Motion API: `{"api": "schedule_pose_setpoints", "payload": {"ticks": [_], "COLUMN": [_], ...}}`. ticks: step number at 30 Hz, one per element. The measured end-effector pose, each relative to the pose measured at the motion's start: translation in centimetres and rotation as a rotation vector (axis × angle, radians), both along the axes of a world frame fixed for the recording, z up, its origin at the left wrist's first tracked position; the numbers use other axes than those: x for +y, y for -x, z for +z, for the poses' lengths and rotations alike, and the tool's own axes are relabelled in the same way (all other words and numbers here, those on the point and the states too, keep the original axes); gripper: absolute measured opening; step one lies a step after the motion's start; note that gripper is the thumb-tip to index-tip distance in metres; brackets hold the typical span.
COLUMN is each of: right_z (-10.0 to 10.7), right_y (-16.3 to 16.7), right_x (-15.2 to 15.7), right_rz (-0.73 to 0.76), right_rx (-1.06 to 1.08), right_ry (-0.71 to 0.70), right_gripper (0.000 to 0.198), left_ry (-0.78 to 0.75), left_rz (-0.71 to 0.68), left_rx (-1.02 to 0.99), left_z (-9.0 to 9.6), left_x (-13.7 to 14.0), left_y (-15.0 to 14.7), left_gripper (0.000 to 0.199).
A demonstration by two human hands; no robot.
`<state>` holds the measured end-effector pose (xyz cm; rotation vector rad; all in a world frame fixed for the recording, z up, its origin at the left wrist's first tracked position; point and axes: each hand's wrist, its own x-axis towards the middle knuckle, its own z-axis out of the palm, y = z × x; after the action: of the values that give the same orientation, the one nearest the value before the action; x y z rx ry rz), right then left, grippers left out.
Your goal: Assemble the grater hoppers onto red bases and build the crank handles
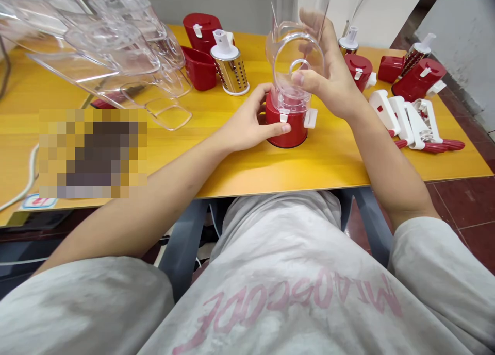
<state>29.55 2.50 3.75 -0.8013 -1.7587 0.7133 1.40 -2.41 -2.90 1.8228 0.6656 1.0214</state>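
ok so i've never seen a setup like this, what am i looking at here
There's no machine doing the work, just a person's two bare hands. The single picture comes from a camera on their head, looking forward and down. On the yellow table, the left hand grips a red base, while the right hand holds the clear plastic body above it. To the left lie more clear plastic parts; behind stands a holed metal drum. White pieces with red ends lie at right. One patch is pixelated.
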Motion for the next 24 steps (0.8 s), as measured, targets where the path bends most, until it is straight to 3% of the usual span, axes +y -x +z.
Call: {"api": "schedule_pose_setpoints", "payload": {"ticks": [4,12,18,24], "right_z": [-0.4,-0.8,-0.6,-0.9], "right_y": [-0.4,-0.2,-1.4,-0.4], "right_x": [1.4,2.3,5.4,4.9], "right_rz": [0.080,0.191,0.204,0.231], "right_rx": [-0.007,-0.028,-0.084,-0.030], "right_ry": [0.015,-0.030,-0.019,-0.042], "right_gripper": [0.125,0.142,0.132,0.126], "left_ry": [-0.004,-0.061,-0.093,-0.079], "left_rz": [-0.034,-0.033,-0.021,-0.043], "left_rx": [-0.058,-0.038,-0.040,-0.038], "left_z": [-0.4,-0.6,-0.8,-0.2], "left_x": [0.8,1.5,1.8,1.8], "left_y": [-0.3,-0.4,-0.4,-0.3], "left_gripper": [0.099,0.103,0.097,0.102]}}
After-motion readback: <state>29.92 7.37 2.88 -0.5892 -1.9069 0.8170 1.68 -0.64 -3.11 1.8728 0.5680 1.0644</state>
